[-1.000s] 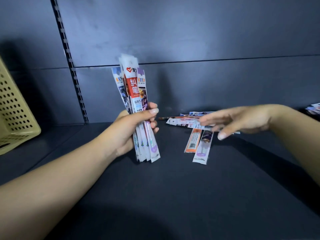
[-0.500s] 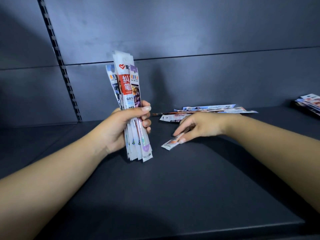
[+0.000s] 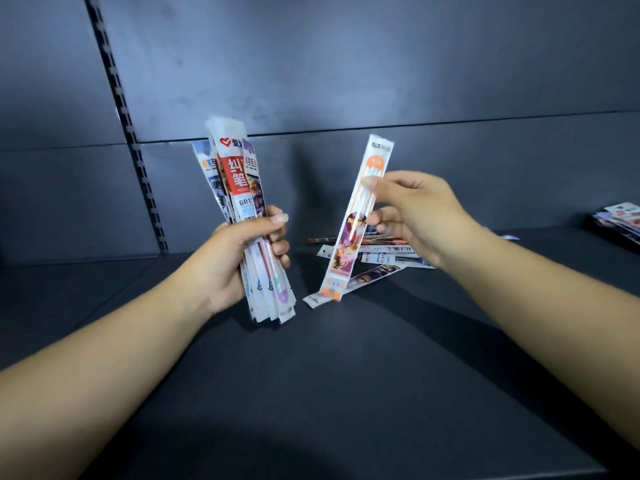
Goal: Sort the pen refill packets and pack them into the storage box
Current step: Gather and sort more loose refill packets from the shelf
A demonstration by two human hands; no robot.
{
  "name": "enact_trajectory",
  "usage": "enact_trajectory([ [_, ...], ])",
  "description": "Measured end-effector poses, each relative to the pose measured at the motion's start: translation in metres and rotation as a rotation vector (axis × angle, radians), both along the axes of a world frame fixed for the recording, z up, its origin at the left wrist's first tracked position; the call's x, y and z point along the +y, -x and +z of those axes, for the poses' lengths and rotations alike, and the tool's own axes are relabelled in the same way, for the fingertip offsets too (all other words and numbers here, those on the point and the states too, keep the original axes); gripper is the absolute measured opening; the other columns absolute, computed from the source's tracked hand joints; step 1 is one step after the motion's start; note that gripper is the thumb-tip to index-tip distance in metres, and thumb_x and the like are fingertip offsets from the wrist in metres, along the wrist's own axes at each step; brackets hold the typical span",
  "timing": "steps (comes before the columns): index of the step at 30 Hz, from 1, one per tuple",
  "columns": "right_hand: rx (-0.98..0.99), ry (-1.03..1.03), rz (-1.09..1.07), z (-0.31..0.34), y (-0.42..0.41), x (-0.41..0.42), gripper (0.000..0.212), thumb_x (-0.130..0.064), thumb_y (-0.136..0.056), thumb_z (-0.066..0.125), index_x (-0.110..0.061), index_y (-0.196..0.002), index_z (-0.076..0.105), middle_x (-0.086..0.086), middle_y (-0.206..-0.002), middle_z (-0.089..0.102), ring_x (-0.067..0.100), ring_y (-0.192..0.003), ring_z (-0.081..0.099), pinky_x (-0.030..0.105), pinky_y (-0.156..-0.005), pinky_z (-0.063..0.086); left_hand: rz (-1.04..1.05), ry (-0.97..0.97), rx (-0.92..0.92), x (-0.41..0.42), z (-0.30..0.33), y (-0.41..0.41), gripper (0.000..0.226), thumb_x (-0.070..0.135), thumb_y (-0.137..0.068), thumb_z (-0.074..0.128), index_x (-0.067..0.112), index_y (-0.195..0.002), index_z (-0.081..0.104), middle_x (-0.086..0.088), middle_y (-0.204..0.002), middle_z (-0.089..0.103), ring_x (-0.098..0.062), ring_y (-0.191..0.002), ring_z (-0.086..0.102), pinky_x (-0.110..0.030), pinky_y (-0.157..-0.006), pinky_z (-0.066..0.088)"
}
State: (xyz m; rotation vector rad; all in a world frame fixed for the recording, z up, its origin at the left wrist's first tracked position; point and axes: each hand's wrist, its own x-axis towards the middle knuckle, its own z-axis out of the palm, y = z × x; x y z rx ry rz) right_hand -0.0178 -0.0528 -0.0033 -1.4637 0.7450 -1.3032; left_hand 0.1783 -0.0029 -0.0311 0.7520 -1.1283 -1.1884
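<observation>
My left hand (image 3: pixel 242 258) grips an upright bundle of pen refill packets (image 3: pixel 239 188), a red-and-white one at the front, their lower ends fanned out below my fingers. My right hand (image 3: pixel 412 216) pinches a single orange-and-white refill packet (image 3: pixel 356 220) and holds it nearly upright above the shelf, a little right of the bundle. Several loose refill packets (image 3: pixel 381 251) lie on the dark shelf behind and under that hand, one purple packet (image 3: pixel 374 275) slanting toward the front. No storage box is in view.
A dark shelf board (image 3: pixel 311 393) spreads in front of me, backed by a dark panel (image 3: pixel 346 64) with a slotted upright rail (image 3: pixel 128 133) at left. Another stack of packets (image 3: pixel 620 220) sits at the far right edge.
My right hand has picked the orange-and-white packet off the shelf and raised it upright beside the bundle. My left hand keeps its grip on the bundle.
</observation>
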Motion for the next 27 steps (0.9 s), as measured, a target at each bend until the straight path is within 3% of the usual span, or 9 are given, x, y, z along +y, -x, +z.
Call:
enact_trajectory([
  [3, -0.021, -0.273, 0.016, -0.003, 0.006, -0.004, 0.008, -0.006, -0.083, 0.061, -0.009, -0.078, 0.055, 0.004, -0.053, 0.063, 0.009, -0.040, 0.061, 0.015, -0.041, 0.047, -0.005, 0.011, -0.004, 0.001, 0.003, 0.000, 0.008, 0.012, -0.069, 0.056, 0.019, -0.067, 0.053, 0.006, -0.048, 0.044, -0.007, -0.042, 0.045, -0.019, -0.049, 0.046],
  [6, -0.045, -0.419, 0.021, -0.009, 0.018, -0.012, 0.011, 0.002, -0.083, 0.056, -0.006, -0.079, 0.051, 0.014, -0.060, 0.064, 0.017, -0.045, 0.066, 0.018, -0.043, 0.052, -0.003, 0.011, -0.002, 0.002, 0.005, -0.001, 0.008, 0.012, -0.069, 0.056, 0.019, -0.067, 0.052, 0.006, -0.048, 0.044, -0.007, -0.042, 0.045, -0.018, -0.050, 0.045],
  [9, -0.228, -0.423, -0.037, -0.001, 0.033, -0.022, 0.011, 0.004, -0.085, 0.048, -0.003, -0.077, 0.046, 0.013, -0.047, 0.065, 0.015, -0.043, 0.066, 0.017, -0.041, 0.051, -0.008, 0.004, -0.016, 0.002, 0.005, -0.001, 0.009, 0.012, -0.069, 0.056, 0.019, -0.066, 0.053, 0.006, -0.048, 0.044, -0.007, -0.042, 0.045, -0.019, -0.050, 0.045],
  [11, -0.311, -0.375, -0.097, 0.003, 0.040, -0.024, 0.012, 0.006, -0.086, 0.047, -0.004, -0.080, 0.045, 0.016, -0.054, 0.064, 0.014, -0.042, 0.065, 0.017, -0.041, 0.049, -0.011, -0.011, -0.040, 0.002, 0.003, -0.002, 0.009, 0.011, -0.068, 0.057, 0.019, -0.066, 0.053, 0.006, -0.048, 0.045, -0.008, -0.042, 0.045, -0.019, -0.050, 0.046],
  [14, -0.275, -0.276, -0.174, 0.002, 0.039, -0.023, 0.021, 0.008, -0.084, 0.050, -0.011, -0.082, 0.041, 0.015, -0.069, 0.057, 0.014, -0.040, 0.064, 0.018, -0.043, 0.051, -0.020, -0.083, -0.095, 0.001, 0.001, 0.000, 0.013, 0.009, -0.065, 0.060, 0.017, -0.068, 0.051, 0.005, -0.050, 0.049, -0.009, -0.042, 0.048, -0.019, -0.049, 0.048],
  [18, -0.174, -0.289, -0.100, 0.001, 0.026, -0.018, 0.013, 0.003, -0.086, 0.051, -0.008, -0.079, 0.047, 0.004, -0.040, 0.059, 0.011, -0.039, 0.063, 0.018, -0.042, 0.051, 0.064, -0.176, -0.128, -0.001, 0.001, 0.000, 0.013, 0.007, -0.075, 0.062, 0.015, -0.068, 0.055, 0.001, -0.057, 0.067, -0.009, -0.050, 0.063, -0.019, -0.052, 0.053],
  [23, 0.342, -0.337, -0.138, -0.021, 0.021, -0.023, 0.016, -0.007, -0.085, 0.059, -0.007, -0.075, 0.046, 0.012, -0.065, 0.057, 0.017, -0.048, 0.058, 0.022, -0.043, 0.051, 0.088, -0.212, -0.097, 0.002, 0.003, 0.001, 0.024, 0.007, -0.086, 0.050, 0.015, -0.065, 0.058, -0.003, -0.067, 0.073, -0.011, -0.061, 0.070, -0.021, -0.056, 0.055],
  [26, 1.167, -0.033, -0.374, -0.022, 0.031, -0.029, 0.028, -0.033, -0.084, 0.058, -0.005, -0.086, 0.055, 0.008, -0.060, 0.054, 0.027, -0.069, 0.052, 0.027, -0.054, 0.041, 0.097, -0.201, -0.111, 0.004, 0.006, 0.003, 0.026, 0.006, -0.083, 0.052, 0.016, -0.061, 0.060, -0.003, -0.067, 0.074, -0.011, -0.061, 0.070, -0.020, -0.056, 0.055],
  [27, 1.274, 0.090, -0.393, -0.017, 0.032, -0.028, 0.035, -0.040, -0.083, 0.058, -0.006, -0.087, 0.061, 0.007, -0.064, 0.056, 0.026, -0.077, 0.052, 0.027, -0.061, 0.040, 0.097, -0.190, -0.123, 0.004, 0.007, 0.003, 0.021, 0.006, -0.081, 0.054, 0.016, -0.063, 0.058, -0.002, -0.067, 0.074, -0.011, -0.061, 0.070, -0.020, -0.056, 0.055],
])
